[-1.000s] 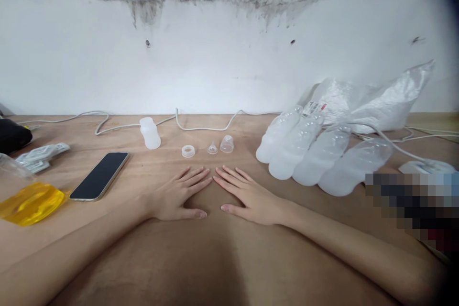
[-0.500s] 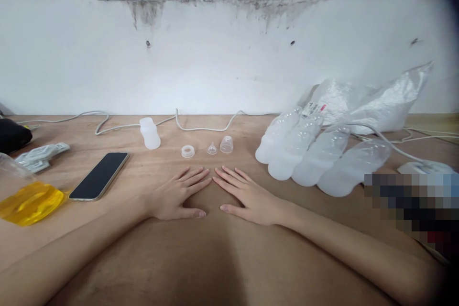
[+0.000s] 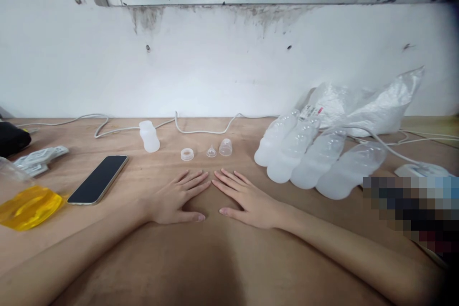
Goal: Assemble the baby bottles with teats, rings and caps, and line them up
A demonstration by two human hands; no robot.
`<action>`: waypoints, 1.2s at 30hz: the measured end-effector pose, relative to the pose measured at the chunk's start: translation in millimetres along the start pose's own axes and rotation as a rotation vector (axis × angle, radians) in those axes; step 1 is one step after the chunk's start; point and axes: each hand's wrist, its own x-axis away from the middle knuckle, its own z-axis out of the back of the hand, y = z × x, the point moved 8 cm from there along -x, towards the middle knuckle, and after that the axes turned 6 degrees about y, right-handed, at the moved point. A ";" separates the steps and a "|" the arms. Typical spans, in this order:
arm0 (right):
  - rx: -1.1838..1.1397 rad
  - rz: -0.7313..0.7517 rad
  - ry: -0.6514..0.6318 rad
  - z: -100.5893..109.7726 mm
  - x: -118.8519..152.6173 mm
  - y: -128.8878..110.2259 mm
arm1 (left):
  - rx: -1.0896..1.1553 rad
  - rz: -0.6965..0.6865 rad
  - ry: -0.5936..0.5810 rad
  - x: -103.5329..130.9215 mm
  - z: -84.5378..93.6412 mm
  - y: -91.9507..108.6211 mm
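Observation:
My left hand lies flat on the wooden table, fingers spread, holding nothing. Opposite it, my right hand also rests flat and spread, the fingertips of both hands close together. Just beyond them stand a clear ring, a small clear nipple and a transparent cap. A frosted white bottle is farther back on the left. To the right, several frosted bottles with clear domed tops lie side by side in a slanting row.
A phone lies at left, near a container with yellow contents and white packets. Behind the bottles is a clear plastic bag. A white cable runs along the wall. A pixelated area covers the far right.
The whole view has shifted slightly, so the table items and wall appear a little lower. Both hands stay flat in the same place on the table.

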 end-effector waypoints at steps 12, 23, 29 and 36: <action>-0.030 -0.011 -0.014 4.4 2.0 -2.6 | 0.001 -0.010 0.004 1.3 5.2 3.8; 0.017 0.027 -0.048 1.5 0.9 -6.5 | -0.029 -0.017 -0.050 -0.5 -0.7 5.7; -0.003 0.007 -0.028 3.4 2.0 -4.8 | -0.028 0.009 -0.046 0.0 -0.6 2.3; 0.012 0.021 -0.017 3.5 0.8 -6.4 | -0.003 -0.015 -0.060 -0.2 -2.5 2.4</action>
